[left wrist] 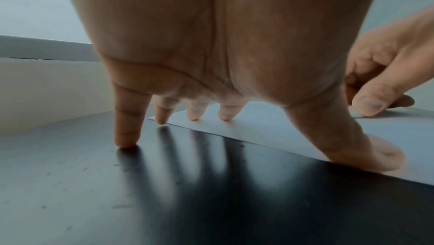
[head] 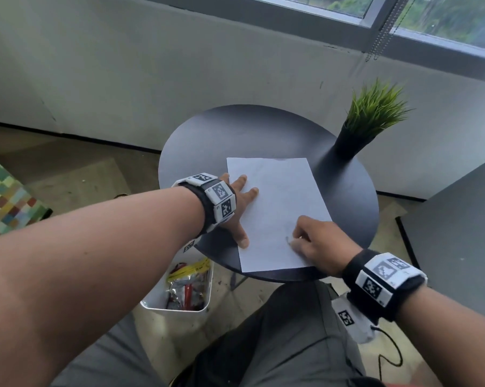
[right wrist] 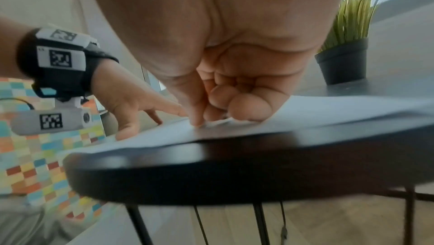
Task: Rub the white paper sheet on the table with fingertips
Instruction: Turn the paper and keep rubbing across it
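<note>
A white paper sheet (head: 280,208) lies flat on the round black table (head: 208,135). My left hand (head: 241,208) is spread along the sheet's left edge. In the left wrist view its little fingertip (left wrist: 125,143) stands on bare table, while the other fingers and the thumb (left wrist: 375,158) press on the sheet (left wrist: 270,130). My right hand (head: 319,241) sits at the sheet's near right part with fingers curled. The right wrist view shows the thumb tip (right wrist: 196,122) and curled fingertips touching the paper (right wrist: 328,108). Nothing is held in either hand.
A potted grass plant (head: 369,118) stands at the table's far right edge. A white bin (head: 180,291) of wrappers sits on the floor under the near left rim. A grey cabinet (head: 459,233) is at right, the wall and window behind.
</note>
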The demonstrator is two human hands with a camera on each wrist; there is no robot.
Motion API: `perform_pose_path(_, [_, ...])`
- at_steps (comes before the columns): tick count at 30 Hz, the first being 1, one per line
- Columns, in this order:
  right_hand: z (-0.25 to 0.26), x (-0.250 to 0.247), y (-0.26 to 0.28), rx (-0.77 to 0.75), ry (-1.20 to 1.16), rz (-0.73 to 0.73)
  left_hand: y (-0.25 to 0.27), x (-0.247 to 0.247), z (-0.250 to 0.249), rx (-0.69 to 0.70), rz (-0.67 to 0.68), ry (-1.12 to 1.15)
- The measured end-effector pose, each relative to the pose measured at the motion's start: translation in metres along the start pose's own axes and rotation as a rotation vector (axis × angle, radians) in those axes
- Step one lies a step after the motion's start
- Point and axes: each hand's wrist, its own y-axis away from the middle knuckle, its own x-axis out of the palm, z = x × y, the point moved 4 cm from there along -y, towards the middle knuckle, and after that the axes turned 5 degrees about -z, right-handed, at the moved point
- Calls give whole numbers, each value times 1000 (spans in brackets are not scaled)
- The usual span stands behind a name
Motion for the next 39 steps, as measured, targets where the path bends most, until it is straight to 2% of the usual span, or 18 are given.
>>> perform_pose_path(5, [-9, 6, 0, 56, -1, -36, 5, -8, -16, 89, -9, 13])
perform_pose_path(8, [0, 0, 2, 53, 23, -44, 12, 4, -28, 118, -6, 53])
perform_pose_path(13, [46, 28, 39, -237, 116, 103, 11, 13, -29, 122, -31, 45])
perform_pose_path(15, [30, 22, 30, -146, 70, 126, 11, 11, -29, 120, -19, 40])
perform_pose_path(17, [1, 1, 12, 43, 27, 53, 11, 10, -30, 117, -12, 37])
perform_pose_path(19, [-16, -11, 5, 148, 10, -37, 12, 10, -31, 113, -2, 34])
perform_pose_path(21, [-1, -1, 11, 57, 62, -2, 12, 10, -30, 116, 8, 29])
perform_pose_path(23, [25, 19, 26, -133, 95, 99, 14, 11, -27, 134, 17, 12])
perform_pose_path(25, [28, 21, 30, -198, 107, 140, 17, 13, -25, 154, 23, -2])
perform_pose_path(28, [-9, -6, 9, -16, 136, 52, 21, 13, -22, 171, 36, -11])
perform_pose_path(30, [-31, -29, 3, 92, 59, -10, 24, 11, -20, 195, 56, -26])
perform_pose_path(34, [-43, -47, -1, 46, -16, 16, 27, 3, -15, 220, 65, 33])
perform_pose_path(39, [-44, -44, -21, 17, -40, -8, 23, -9, -33, 214, -81, 75])
